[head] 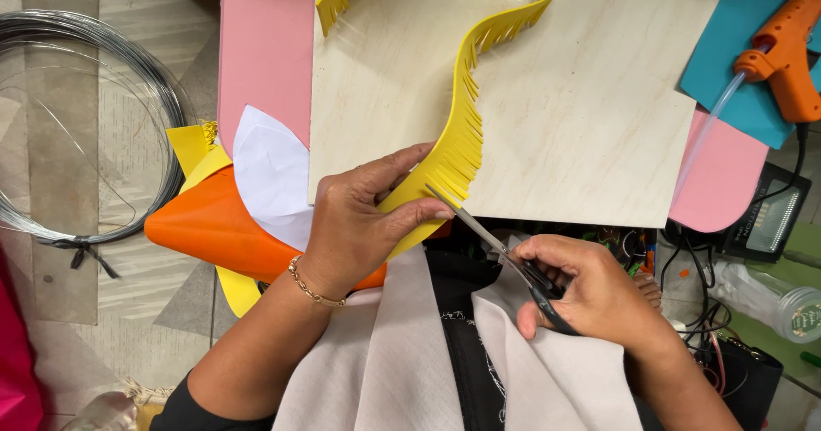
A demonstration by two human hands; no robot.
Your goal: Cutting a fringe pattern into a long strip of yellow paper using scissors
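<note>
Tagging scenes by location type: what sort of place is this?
Likely a home craft corner, worked from the lap. The hands snip a yellow foam strip with scissors over a wooden board; an orange glue gun and a wire coil lie nearby.

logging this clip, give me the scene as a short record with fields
left hand: pinches yellow foam strip
right hand: holds scissors, blades at the strip's fringed edge
surface: pale wooden board
right of board: orange glue gun on teal sheet
left of board: wire coil, orange sheet, white petal shape
</note>
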